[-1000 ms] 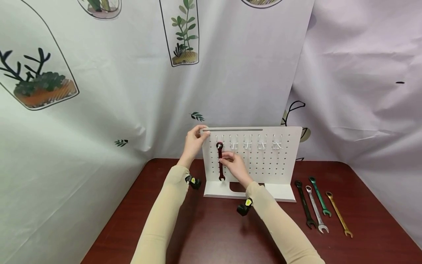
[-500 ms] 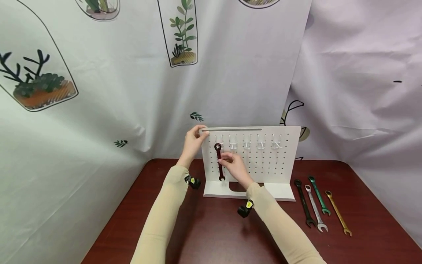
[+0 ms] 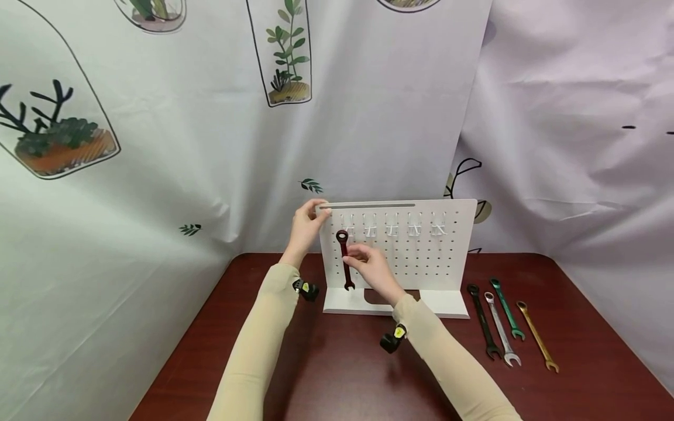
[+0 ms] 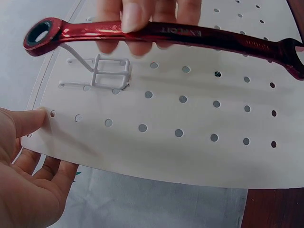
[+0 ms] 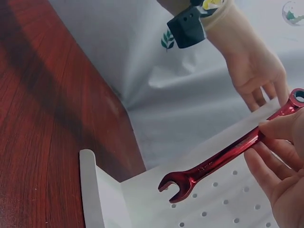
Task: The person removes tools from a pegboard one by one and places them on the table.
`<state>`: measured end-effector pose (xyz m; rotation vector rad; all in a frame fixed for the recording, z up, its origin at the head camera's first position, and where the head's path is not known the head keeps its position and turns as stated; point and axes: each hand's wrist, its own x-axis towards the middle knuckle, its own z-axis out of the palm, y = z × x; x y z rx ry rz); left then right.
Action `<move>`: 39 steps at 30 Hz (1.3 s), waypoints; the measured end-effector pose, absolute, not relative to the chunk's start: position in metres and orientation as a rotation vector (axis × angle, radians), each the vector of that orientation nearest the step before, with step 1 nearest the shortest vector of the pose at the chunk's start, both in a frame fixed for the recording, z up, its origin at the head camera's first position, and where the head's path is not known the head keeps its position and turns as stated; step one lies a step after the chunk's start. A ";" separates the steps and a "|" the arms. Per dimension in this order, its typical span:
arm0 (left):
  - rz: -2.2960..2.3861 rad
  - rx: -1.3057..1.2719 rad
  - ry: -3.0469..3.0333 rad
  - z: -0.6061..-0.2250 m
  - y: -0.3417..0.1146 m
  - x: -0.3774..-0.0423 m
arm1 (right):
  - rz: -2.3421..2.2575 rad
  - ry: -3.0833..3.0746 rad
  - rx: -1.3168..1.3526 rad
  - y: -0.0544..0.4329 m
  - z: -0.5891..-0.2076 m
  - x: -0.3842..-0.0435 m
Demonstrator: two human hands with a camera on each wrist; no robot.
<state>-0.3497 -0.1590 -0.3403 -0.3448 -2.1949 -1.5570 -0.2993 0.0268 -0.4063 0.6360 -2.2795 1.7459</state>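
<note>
My right hand (image 3: 375, 270) pinches a red combination wrench (image 3: 347, 275) by its shank, thumb in front and fingers behind. The wrench hangs nearly upright before the left part of a white pegboard (image 3: 457, 234), ring end up and open jaw down. In the left wrist view the ring is in front of a white wire hook (image 4: 110, 73), and the prong tip comes up right behind the wrench (image 4: 213, 40). My left hand (image 3: 305, 229) grips the board's upper left corner, thumb on the front face, fingers behind the edge, as the left wrist view confirms.
Several more wire hooks (image 3: 392, 229) line the board's upper part. To its right lie a black wrench (image 3: 483, 321), a silver wrench (image 3: 498, 324), a green wrench (image 3: 506, 309) and a gold wrench (image 3: 536, 334) on the dark red table (image 3: 358, 374). A printed cloth (image 3: 395, 117) hangs behind.
The right hand has shifted the red wrench left, its ring end dropping slightly from in front of the leftmost hook. The left hand keeps its grip on the corner. The head view drifts slightly.
</note>
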 end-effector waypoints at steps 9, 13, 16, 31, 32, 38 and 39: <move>-1.557 -0.343 -2.202 -0.340 -0.159 -0.348 | 1.767 -2.241 0.694 0.037 -0.402 -0.293; -1.555 -0.340 -2.201 -0.340 -0.160 -0.348 | 1.758 -2.254 0.682 0.048 -0.398 -0.289; -1.554 -0.343 -2.205 -0.340 -0.159 -0.347 | 1.736 -2.259 0.640 0.060 -0.394 -0.287; -1.581 -0.349 -2.204 -0.341 -0.161 -0.349 | 1.630 -2.224 0.503 0.136 -0.371 -0.270; -1.580 -0.348 -2.205 -0.341 -0.160 -0.349 | 1.624 -2.218 0.499 0.141 -0.369 -0.269; -1.577 -0.346 -2.208 -0.340 -0.160 -0.349 | 1.610 -2.159 0.420 0.168 -0.355 -0.258; -1.579 -0.346 -2.208 -0.340 -0.160 -0.349 | 1.614 -2.140 0.406 0.173 -0.353 -0.257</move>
